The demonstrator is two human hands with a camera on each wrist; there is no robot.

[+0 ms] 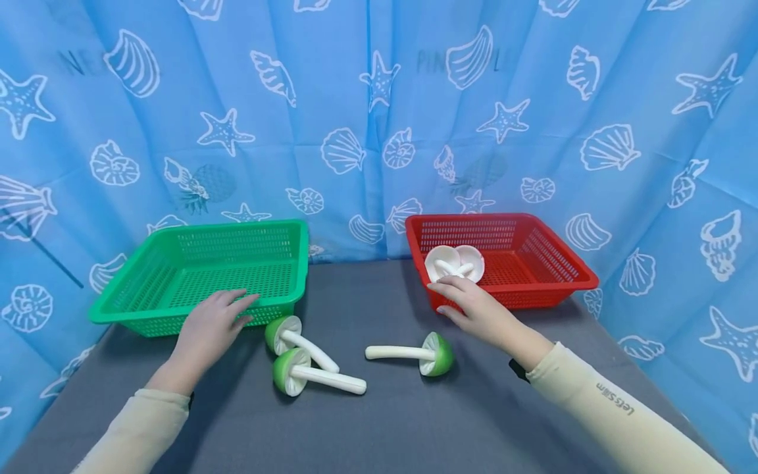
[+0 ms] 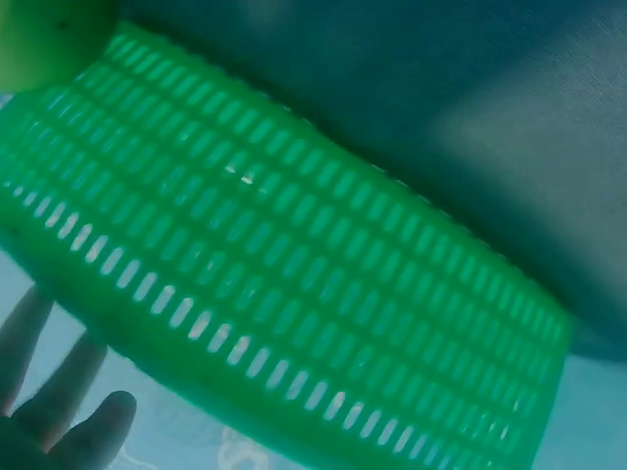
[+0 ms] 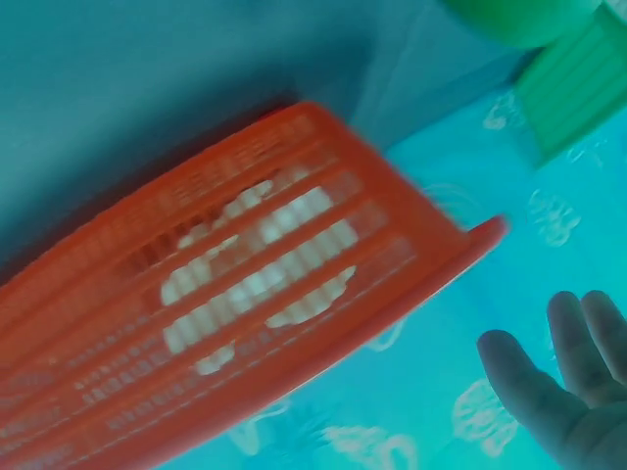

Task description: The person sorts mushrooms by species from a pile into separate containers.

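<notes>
My left hand (image 1: 208, 329) hovers by the front rim of the green basket (image 1: 284, 301), fingers extended and holding nothing. In the left wrist view its fingers (image 2: 73, 387) show beside that basket's slotted wall. Over the front left corner of the red basket (image 1: 527, 296) is my right hand (image 1: 476, 311), its fingers loosely straight with nothing held. Two white toy mushrooms (image 1: 441, 255) lie in the red basket, partly behind that hand. On the table are a pair of touching green-capped toy mushrooms (image 1: 328, 378) and a single green-capped mushroom (image 1: 439, 355) nearer the right hand.
A grey cloth (image 1: 379, 434) covers the table. Behind it hangs a blue curtain (image 1: 355, 197) printed with shells and starfish, close against the backs of both baskets. A strip of grey cloth separates the two baskets.
</notes>
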